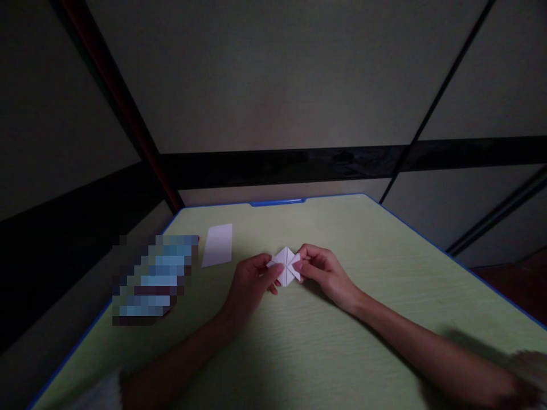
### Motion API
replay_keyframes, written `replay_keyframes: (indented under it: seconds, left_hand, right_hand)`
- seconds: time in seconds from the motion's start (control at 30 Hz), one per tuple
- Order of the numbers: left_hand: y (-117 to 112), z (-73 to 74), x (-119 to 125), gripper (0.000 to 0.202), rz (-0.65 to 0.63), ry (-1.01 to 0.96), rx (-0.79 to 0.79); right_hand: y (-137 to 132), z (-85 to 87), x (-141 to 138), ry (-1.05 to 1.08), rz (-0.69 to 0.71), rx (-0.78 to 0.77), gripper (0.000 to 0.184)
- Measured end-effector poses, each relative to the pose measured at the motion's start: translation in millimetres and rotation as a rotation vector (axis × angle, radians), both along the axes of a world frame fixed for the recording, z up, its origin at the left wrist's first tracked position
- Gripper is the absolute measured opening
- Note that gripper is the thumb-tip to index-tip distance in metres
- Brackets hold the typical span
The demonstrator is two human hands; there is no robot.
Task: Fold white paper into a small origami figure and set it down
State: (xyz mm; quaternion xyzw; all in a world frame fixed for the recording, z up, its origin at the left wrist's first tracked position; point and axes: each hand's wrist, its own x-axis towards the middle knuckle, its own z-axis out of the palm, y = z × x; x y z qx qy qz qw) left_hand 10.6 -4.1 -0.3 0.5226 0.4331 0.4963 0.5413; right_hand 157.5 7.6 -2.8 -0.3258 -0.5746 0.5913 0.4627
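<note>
A small piece of folded white paper (286, 257) is held between my two hands, just above the middle of the table. Creases and flaps meet near its centre, giving it a roughly diamond outline with points at the sides. My left hand (255, 279) pinches its left side, thumb on top and fingers beneath. On the right side, my right hand (323, 267) grips a flap between thumb and fingers. The undersides of the paper and some fingertips are hidden.
A flat white sheet of paper (217, 245) lies to the left on the pale green table (273, 353). Farther left is a pixelated, blue-looking object (159, 279). Blue edging with a raised blue handle (277, 202) borders the far side, close to panelled doors (273, 80).
</note>
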Motion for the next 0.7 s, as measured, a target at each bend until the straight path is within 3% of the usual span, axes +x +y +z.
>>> replay_keyframes:
  seconds: [0.37,0.7]
  left_hand:
    - [-1.2,2.9,0.6,0.016,0.057,0.035,0.000]
    - [-4.0,3.3,1.2,0.015,-0.066,0.114,-0.009]
  right_hand:
    - [-0.8,1.9,0.5,-0.073,0.114,-0.009,0.028]
    - [2.3,-2.5,1.3,-0.013,0.028,-0.005,0.026]
